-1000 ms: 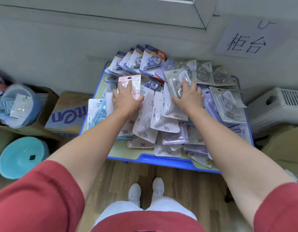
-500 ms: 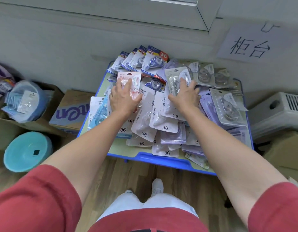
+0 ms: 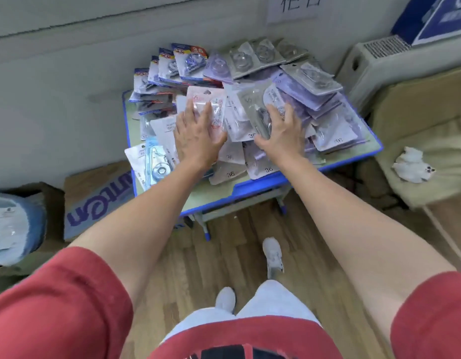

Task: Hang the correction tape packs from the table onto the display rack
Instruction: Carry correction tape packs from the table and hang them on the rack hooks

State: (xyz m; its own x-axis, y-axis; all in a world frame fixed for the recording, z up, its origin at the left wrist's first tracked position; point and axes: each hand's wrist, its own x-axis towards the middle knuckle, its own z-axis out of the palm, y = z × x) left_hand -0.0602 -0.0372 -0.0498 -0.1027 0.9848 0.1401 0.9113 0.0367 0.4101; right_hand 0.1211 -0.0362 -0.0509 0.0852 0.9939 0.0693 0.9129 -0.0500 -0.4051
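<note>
Since the earlier frame the view had swung left and tilted, so the small blue-edged table (image 3: 260,186) sat skewed in the upper middle, with one white shoe stepped forward. The heap of plastic blister packs of correction tape (image 3: 296,99) covered the tabletop. The left hand (image 3: 197,137) lay flat, fingers spread, on a pink-printed pack (image 3: 207,99). The right hand (image 3: 282,136) rested half-curled over a grey clear-fronted pack (image 3: 252,104); whether it gripped it could not be told.
</note>
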